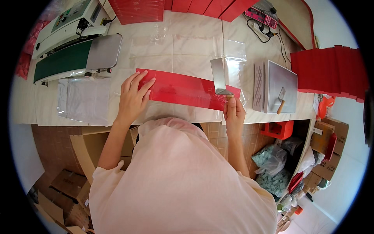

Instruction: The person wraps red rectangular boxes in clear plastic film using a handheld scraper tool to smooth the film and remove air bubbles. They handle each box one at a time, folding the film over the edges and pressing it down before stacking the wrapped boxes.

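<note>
A long red box-like package (181, 89) lies across the table before me, its glossy surface partly covered by clear film. My left hand (134, 90) rests on its left end, fingers spread over the top. In my right hand (234, 114) is the short wooden handle of an angled metal-bladed tool (218, 77), perhaps a trowel. Its wide blade points up and away over the package's right end. Clear plastic film (235, 58) spreads on the table behind the package.
At left stands a band sealer (73, 55) with a green belt, near clear bags (84, 99). On the right, a vented metal-topped unit (280, 76) bears a small trowel (281, 99). Red boxes (327, 70) are stacked beyond it. A pink power strip (261, 18) and cables lie behind.
</note>
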`<state>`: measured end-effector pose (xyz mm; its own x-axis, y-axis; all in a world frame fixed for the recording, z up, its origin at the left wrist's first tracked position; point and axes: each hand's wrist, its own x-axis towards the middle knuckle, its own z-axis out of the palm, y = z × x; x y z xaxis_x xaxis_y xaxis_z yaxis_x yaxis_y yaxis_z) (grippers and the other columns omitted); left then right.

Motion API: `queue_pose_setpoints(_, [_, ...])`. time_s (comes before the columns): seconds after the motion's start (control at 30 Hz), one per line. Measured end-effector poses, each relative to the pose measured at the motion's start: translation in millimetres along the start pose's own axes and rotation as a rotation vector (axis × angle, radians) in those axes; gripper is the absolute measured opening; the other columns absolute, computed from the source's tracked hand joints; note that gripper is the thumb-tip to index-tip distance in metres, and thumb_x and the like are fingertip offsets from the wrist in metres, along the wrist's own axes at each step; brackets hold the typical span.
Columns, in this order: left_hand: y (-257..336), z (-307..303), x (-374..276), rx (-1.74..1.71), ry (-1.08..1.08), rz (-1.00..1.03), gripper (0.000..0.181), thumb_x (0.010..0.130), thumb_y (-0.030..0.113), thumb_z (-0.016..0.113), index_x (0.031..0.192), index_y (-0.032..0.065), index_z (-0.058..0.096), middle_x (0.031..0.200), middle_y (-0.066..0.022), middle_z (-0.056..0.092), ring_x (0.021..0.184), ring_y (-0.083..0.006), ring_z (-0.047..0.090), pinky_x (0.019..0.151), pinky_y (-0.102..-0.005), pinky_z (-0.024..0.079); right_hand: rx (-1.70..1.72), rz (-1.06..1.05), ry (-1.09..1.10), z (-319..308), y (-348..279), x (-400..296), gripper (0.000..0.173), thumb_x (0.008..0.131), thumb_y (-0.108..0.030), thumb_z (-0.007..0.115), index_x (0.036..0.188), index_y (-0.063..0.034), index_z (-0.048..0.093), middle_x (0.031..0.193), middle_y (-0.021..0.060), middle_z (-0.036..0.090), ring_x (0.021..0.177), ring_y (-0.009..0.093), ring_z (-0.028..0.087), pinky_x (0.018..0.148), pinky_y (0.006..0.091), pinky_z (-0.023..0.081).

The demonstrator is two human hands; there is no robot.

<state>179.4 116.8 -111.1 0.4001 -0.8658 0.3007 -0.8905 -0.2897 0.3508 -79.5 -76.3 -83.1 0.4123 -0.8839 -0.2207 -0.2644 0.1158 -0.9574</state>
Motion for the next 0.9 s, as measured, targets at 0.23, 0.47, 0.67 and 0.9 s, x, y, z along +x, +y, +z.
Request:
queue_pose_setpoints(0.23, [-4,1,-2,-0.047,-0.014,0.05,0.032,0.079,0.006,0.068,0.11,0.013,0.07,0.132,-0.0066,0.056,0.124,-0.0308,0.048,0.103,-0.0448,0.038,-0.055,-0.059,0.208,-48,11,29,0.031,0.102,-0.028,0.052,0.094,-0.0001,0.063,0.063,-0.0034,0.048,0.056,0.004,0.041,0.049,0.0214,0.031])
queue_pose_setpoints(0.47, [-31,-3,-16,-0.103,0.101,-0.236,0.023,0.092,0.013,0.061,0.114,0.0052,0.061,0.132,-0.0136,0.055,0.127,-0.0313,0.046,0.106,-0.0443,0.035,-0.5,-0.025,0.633,-208,100,158,0.038,0.098,-0.033,0.054,0.096,0.0033,0.063,0.075,0.0141,0.064,0.069,0.026,0.062,0.065,0.0382,0.047])
queue_pose_setpoints(0.67, [-69,-8,-26,-0.311,0.161,-0.558,0.055,0.096,0.022,0.062,0.142,0.0045,0.04,0.145,-0.0121,0.043,0.134,-0.0251,0.041,0.111,-0.0396,0.031,-0.871,0.025,0.705,-270,157,211,0.044,0.098,-0.04,0.048,0.099,0.0019,0.062,0.096,0.0243,0.067,0.092,0.044,0.064,0.078,0.0527,0.049])
queue_pose_setpoints(0.9, [-80,-24,-9,-0.848,-0.126,-1.0,0.056,0.099,0.03,0.058,0.145,0.0056,0.039,0.144,-0.0124,0.048,0.136,-0.0231,0.041,0.111,-0.0353,0.031,-1.162,-0.137,0.782,-258,131,200,0.039,0.096,-0.038,0.052,0.11,-0.0035,0.063,0.105,0.0198,0.068,0.097,0.036,0.065,0.082,0.0493,0.051])
